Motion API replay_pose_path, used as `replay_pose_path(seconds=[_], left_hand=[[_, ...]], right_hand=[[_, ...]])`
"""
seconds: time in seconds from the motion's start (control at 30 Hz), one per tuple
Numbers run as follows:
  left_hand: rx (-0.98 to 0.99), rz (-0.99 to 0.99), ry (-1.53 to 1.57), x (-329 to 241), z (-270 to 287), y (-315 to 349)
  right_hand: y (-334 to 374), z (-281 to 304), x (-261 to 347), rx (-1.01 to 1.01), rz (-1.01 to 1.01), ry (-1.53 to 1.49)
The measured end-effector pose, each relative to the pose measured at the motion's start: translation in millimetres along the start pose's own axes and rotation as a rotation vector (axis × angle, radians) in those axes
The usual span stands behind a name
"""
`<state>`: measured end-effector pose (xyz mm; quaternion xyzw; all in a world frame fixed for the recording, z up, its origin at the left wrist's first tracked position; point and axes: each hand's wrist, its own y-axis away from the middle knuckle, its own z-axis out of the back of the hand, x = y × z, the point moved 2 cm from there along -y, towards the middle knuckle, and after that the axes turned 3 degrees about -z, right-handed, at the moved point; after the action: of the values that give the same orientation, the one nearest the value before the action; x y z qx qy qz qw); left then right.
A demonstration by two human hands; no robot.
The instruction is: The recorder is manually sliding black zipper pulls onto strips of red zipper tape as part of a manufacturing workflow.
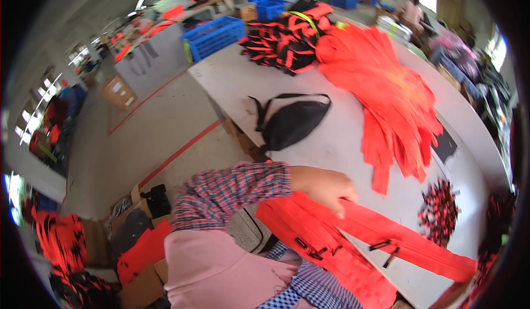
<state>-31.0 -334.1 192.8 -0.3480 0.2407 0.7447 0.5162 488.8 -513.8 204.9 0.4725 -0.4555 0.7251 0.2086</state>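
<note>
My left hand [330, 192] is closed on the upper edge of a bright orange fabric strip [408, 236]. Two black zipper pulls [386, 251] hang from this strip, which stretches toward the lower right. Below it, a second orange fabric piece [337, 262], also with black pulls, drapes over the table edge and my lap. At the strip's far right end a small brownish shape could be my right hand, but it is too unclear to make out. Farther up the table lies a black waist bag [295, 122] with its strap.
A large pile of orange strips [381, 82] covers the table's far right, beside a black-and-orange bundle [287, 38]. Small black-and-red pieces [439, 212] lie at the right. Boxes [143, 284] stand on the floor at lower left; a blue crate [212, 37] stands beyond the table.
</note>
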Motion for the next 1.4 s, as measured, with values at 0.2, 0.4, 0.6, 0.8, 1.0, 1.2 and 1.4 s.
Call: replay_pose_path(seconds=[0.2, 0.4, 0.6, 0.8, 1.0, 1.2, 1.4], left_hand=[[0.473, 0.187, -0.332, 66.6, -93.4, -2.5], [-0.127, 0.065, -0.590, 114.9, -27.0, -91.0], [-0.472, 0.221, -0.792, 193.8, 42.0, -185.5], [-0.734, 0.286, -0.866, 238.4, 102.7, -259.2], [-0.814, 0.515, -0.993, 266.0, 157.8, -292.0], [-0.647, 0.692, -0.860, 296.1, 167.0, -284.6], [-0.688, 0.252, -0.920, 253.3, 139.9, -251.7]], right_hand=[[160.4, 80.9, -129.3, 0.216, -0.651, 0.547], [145.7, 37.1, -96.5, 0.277, -0.237, 0.647], [134.1, -20.4, -58.8, 0.454, 0.156, 0.676], [135.5, -23.0, -55.4, 0.445, 0.109, 0.672], [134.2, -19.3, -65.3, 0.489, 0.047, 0.696], [123.5, -45.0, -65.3, 0.498, 0.072, 0.673], [123.3, -114.0, -55.2, 0.662, 0.153, 0.451]])
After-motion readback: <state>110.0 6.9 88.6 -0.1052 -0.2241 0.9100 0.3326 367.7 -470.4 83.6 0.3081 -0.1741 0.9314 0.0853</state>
